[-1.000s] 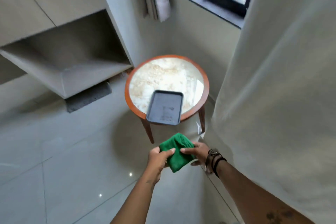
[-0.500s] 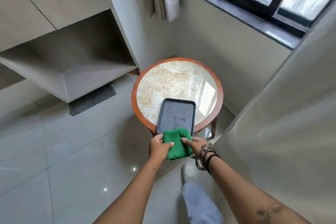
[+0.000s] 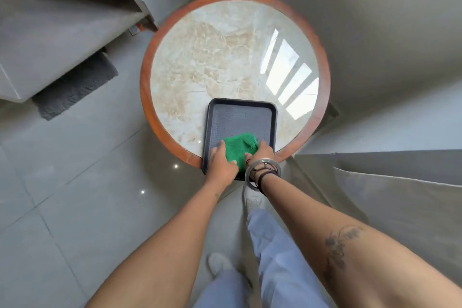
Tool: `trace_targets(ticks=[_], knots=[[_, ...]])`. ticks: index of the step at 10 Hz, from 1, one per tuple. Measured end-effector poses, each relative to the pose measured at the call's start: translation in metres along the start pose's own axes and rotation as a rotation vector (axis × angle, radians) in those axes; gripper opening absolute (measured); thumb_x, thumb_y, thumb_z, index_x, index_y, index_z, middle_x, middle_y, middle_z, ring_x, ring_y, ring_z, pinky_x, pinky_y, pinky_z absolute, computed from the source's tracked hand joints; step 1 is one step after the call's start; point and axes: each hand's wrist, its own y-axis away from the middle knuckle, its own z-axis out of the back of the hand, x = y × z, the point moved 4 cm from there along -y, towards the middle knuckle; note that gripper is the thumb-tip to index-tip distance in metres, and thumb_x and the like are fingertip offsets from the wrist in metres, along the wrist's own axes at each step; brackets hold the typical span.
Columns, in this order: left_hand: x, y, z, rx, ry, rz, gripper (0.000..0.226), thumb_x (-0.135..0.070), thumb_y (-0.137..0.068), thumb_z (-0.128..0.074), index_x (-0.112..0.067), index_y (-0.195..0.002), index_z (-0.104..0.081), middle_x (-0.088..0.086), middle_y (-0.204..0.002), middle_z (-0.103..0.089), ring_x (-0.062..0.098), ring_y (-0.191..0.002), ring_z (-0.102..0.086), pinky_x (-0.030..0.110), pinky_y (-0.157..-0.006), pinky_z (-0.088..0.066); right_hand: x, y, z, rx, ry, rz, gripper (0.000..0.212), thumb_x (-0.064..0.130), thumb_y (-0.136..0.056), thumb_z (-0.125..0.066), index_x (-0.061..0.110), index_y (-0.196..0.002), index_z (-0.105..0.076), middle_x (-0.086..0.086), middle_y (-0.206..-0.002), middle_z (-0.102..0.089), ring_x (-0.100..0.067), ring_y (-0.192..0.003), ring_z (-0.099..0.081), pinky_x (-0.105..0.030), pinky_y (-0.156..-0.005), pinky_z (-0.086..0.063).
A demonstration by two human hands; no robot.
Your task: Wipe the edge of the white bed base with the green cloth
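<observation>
A folded green cloth (image 3: 240, 149) lies over the near end of a dark grey tray (image 3: 241, 120). My left hand (image 3: 221, 163) grips its left side and my right hand (image 3: 260, 155), with bangles at the wrist, grips its right side. The tray sits on a round marble-topped table with a wooden rim (image 3: 147, 97), its near end sticking out past the rim. The white bed (image 3: 400, 197) fills the right side, draped in a pale sheet; its base edge is hidden.
A grey wall cabinet (image 3: 50, 40) hangs at the left above a dark mat (image 3: 75, 85). Glossy grey floor tiles (image 3: 75, 195) spread to the left. My legs in light blue trousers (image 3: 272, 257) and white shoes stand below the table.
The view has closed in on the table and tilted downward. Both hands have carried the cloth forward from mid-air onto the near end of the tray.
</observation>
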Motion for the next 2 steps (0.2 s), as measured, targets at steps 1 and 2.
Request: trace_targets(ticks=[1, 2], knots=[[-0.014, 0.005, 0.016, 0.011, -0.065, -0.062, 0.067, -0.005, -0.094, -0.048, -0.008, -0.156, -0.024, 0.011, -0.16, -0.03, 0.028, -0.145, -0.034, 0.034, -0.118, -0.028, 0.027, 0.015, 0.003, -0.059, 0.098, 0.03, 0.058, 0.027, -0.087, -0.06, 0.011, -0.139, -0.039, -0.014, -0.138, -0.051, -0.033, -0.128, -0.049, -0.046, -0.1, -0.044], [-0.031, 0.021, 0.046, -0.027, -0.155, -0.117, 0.063, -0.006, -0.094, -0.045, -0.011, -0.154, -0.03, 0.009, -0.163, -0.029, 0.026, -0.148, -0.032, 0.035, -0.12, -0.026, 0.041, 0.043, 0.015, -0.089, 0.194, 0.048, 0.068, 0.032, -0.089, -0.056, 0.015, -0.148, -0.027, -0.011, -0.148, -0.039, -0.029, -0.137, -0.037, -0.048, -0.105, -0.038]])
